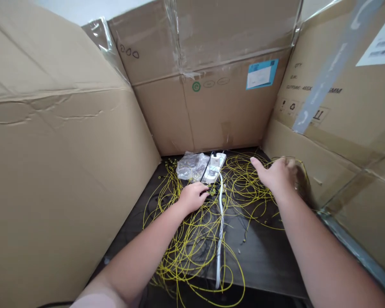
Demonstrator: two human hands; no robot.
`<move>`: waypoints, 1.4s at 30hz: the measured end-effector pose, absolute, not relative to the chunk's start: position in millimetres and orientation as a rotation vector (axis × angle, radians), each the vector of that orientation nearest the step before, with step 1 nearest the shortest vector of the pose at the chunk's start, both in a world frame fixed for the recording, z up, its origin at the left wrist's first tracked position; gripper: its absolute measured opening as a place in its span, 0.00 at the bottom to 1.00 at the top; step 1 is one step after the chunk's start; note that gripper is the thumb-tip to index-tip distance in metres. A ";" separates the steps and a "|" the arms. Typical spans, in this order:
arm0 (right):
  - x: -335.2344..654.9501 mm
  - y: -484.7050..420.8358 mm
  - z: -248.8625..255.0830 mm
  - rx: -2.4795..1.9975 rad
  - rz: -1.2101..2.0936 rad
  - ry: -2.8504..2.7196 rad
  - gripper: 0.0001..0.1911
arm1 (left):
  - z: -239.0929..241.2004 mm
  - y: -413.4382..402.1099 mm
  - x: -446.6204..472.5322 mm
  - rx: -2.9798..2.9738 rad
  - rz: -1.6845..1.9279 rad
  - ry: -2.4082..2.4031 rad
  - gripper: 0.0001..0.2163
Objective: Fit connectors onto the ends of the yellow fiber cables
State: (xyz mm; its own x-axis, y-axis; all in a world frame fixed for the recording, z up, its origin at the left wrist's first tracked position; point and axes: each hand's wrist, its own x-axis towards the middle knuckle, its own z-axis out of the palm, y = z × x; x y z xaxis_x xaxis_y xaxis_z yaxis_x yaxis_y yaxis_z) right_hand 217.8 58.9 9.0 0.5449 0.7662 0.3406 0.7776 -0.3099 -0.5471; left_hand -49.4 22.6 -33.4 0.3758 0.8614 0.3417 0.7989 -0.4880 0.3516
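Observation:
Thin yellow wires [192, 248] lie in loose tangled loops over the dark table [256, 265], some hanging past its front edge. My left hand [193, 197] rests among them near the middle, fingers curled; small yellow-green round ends show beside its fingertips, and what it grips, if anything, is hidden. Over a second tangle of yellow wires [248, 179] at the right is my right hand [277, 173], its thumb stretched out to the left. The other fingers of that hand are blurred, and I cannot tell whether they hold wire.
A white power strip [215, 164] with a black plug sits at the back, beside a crumpled clear plastic bag [191, 166]. Its white cable [220, 231] runs to the front edge. Cardboard boxes stand left [67, 179], behind [218, 115] and right [349, 141].

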 end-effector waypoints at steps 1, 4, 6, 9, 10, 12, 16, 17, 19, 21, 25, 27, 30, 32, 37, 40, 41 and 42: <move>218.1 57.7 9.4 -2.078 -0.026 -1.277 0.51 | -31.2 21.1 -49.1 2.500 0.750 1.510 0.09; 225.3 58.2 10.2 -2.042 0.035 -1.408 0.44 | -18.6 19.2 -53.4 2.525 0.811 1.467 0.09; 231.5 58.6 12.7 -2.081 0.097 -1.465 0.43 | -5.3 23.7 -63.4 2.531 0.896 1.475 0.10; 235.2 52.2 21.8 -2.083 -0.035 -1.465 0.39 | 16.6 42.7 -92.1 2.416 0.938 1.782 0.13; 234.5 48.1 25.6 -2.027 -0.140 -1.449 0.36 | 22.3 51.4 -104.8 2.328 0.865 1.971 0.14; 231.1 39.5 32.5 -1.859 -0.341 -1.400 0.30 | 28.8 68.8 -132.4 2.240 0.767 2.123 0.15; 221.6 33.6 34.5 -1.583 -0.582 -1.322 0.23 | 21.0 89.8 -177.3 2.110 0.455 2.283 0.12; 219.3 35.2 32.1 -1.540 -0.615 -1.324 0.22 | 16.9 91.6 -183.7 2.096 0.379 2.299 0.13; 214.8 40.1 25.6 -1.480 -0.648 -1.344 0.21 | 9.2 93.0 -190.6 2.094 0.251 2.302 0.16; 210.5 44.6 18.7 -1.453 -0.650 -1.362 0.19 | 3.8 93.5 -191.7 2.119 0.148 2.280 0.18; 204.7 47.6 10.9 -1.437 -0.613 -1.408 0.18 | 0.7 95.7 -188.8 2.168 -0.015 2.236 0.14; 203.8 47.3 10.2 -1.429 -0.596 -1.419 0.18 | 1.4 97.0 -188.4 2.187 -0.069 2.225 0.13; 203.8 47.1 10.3 -1.425 -0.587 -1.424 0.18 | 2.6 97.9 -189.2 2.206 -0.118 2.208 0.11; 203.9 47.4 10.1 -1.424 -0.594 -1.425 0.17 | 3.0 97.4 -189.9 2.200 -0.134 2.201 0.10; 202.8 47.2 9.8 -1.433 -0.612 -1.429 0.17 | 7.9 94.7 -189.6 2.113 -0.076 2.234 0.08; 202.8 46.7 10.9 -1.440 -0.612 -1.438 0.18 | 20.7 95.3 -186.5 2.033 0.046 2.263 0.05; 203.0 46.5 11.4 -1.439 -0.610 -1.439 0.18 | 27.1 95.8 -184.4 1.998 0.097 2.267 0.05; 203.2 46.4 12.0 -1.437 -0.603 -1.442 0.18 | 34.2 96.1 -181.6 1.958 0.150 2.267 0.05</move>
